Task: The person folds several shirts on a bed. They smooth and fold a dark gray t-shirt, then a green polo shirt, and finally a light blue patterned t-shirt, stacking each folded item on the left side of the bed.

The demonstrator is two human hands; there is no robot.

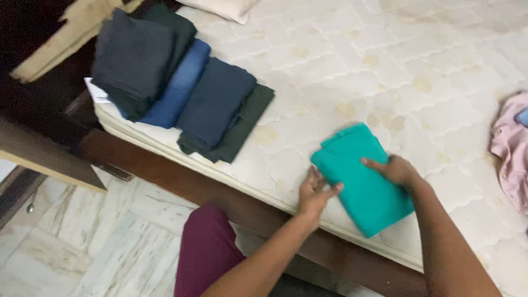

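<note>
Head view, looking down over the near edge of the bed. I see both hands flat and open on a folded teal cotton garment (360,179), a neat rectangle lying on the quilted cream mattress (396,71) close to its near edge. The left hand (314,193) presses the near-left edge; the right hand (397,169) rests on top, fingers spread, gripping nothing. I judge the fold to be in its smoothing stage (the cloth looks crease-free). Far left lies an overlapping row of folded dark trousers and blue denim (181,88). A crumpled pink garment (511,154) sits at right.
</note>
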